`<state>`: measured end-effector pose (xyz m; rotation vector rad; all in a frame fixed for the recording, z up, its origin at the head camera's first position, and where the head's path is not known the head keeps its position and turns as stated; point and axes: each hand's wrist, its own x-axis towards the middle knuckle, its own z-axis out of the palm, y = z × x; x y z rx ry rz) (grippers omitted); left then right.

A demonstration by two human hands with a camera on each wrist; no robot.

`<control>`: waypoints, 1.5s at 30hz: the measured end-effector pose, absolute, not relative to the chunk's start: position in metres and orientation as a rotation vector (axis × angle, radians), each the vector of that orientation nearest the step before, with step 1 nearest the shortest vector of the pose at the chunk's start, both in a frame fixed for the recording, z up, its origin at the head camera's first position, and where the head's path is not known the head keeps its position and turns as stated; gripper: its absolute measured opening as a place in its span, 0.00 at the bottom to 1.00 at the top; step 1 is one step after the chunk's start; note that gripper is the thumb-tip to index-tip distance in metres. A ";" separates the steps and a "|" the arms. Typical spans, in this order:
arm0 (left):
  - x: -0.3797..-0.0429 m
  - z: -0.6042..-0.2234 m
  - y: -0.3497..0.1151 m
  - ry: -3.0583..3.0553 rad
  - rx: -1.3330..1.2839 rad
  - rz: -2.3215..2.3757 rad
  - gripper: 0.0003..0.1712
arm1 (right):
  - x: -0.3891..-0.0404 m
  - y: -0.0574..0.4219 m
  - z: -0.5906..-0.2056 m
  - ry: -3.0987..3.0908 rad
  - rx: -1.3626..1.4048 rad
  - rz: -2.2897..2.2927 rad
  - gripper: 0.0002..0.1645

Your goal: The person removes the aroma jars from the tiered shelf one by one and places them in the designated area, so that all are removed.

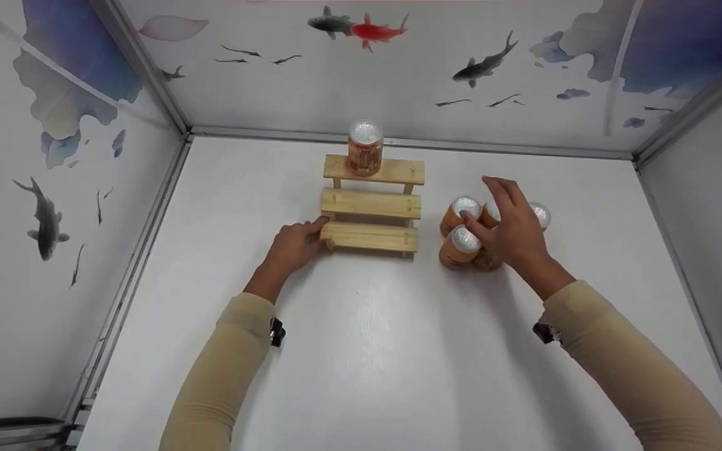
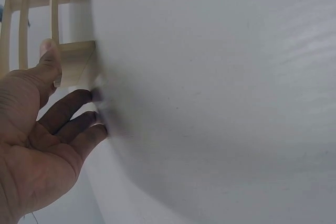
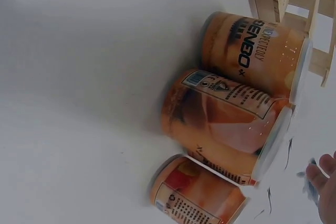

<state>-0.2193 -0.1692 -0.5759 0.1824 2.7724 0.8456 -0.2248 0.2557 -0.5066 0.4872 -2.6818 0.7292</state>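
Note:
A three-step wooden rack (image 1: 370,204) stands on the white table. My left hand (image 1: 295,247) is at its left end, and in the left wrist view the thumb and index finger pinch the end of the lowest step (image 2: 79,59), the other fingers loosely bent near the tabletop. On the top step stands one orange can (image 1: 365,150) with a silver lid. To the right of the rack several similar cans (image 1: 459,249) stand upright in a cluster. Above them hovers my right hand (image 1: 514,232), fingers spread, gripping nothing; it partly hides the cans behind.
White panels printed with fish (image 1: 373,30) enclose the table (image 1: 361,351) at the back and both sides. A metal rail (image 1: 273,133) runs along the table's back edge. In the right wrist view, one can (image 3: 197,192) stands slightly apart from the others.

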 end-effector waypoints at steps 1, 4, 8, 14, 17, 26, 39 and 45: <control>-0.220 -0.576 -0.169 2.776 0.186 0.841 0.33 | -0.226 0.253 -0.506 -2.687 0.489 0.739 0.46; -0.221 -0.578 -0.169 2.775 0.182 0.829 0.34 | -0.230 0.244 -0.504 -2.694 0.500 0.764 0.46; -0.221 -0.578 -0.169 2.755 0.153 0.822 0.35 | -0.236 0.232 -0.502 -2.705 0.507 0.781 0.48; -0.221 -0.577 -0.169 2.726 0.097 0.872 0.36 | -0.244 0.214 -0.499 -2.691 0.564 0.795 0.48; -0.221 -0.577 -0.169 2.726 0.096 0.884 0.36 | -0.248 0.205 -0.498 -2.671 0.604 0.797 0.49; -0.220 -0.576 -0.169 2.721 0.103 0.899 0.38 | -0.256 0.179 -0.496 -2.711 0.601 0.809 0.50; -0.218 -0.574 -0.167 2.747 0.113 0.897 0.33 | -0.270 0.149 -0.497 -2.686 0.636 0.877 0.50; -0.219 -0.575 -0.165 2.759 0.122 0.866 0.33 | -0.276 0.138 -0.496 -2.713 0.606 0.896 0.51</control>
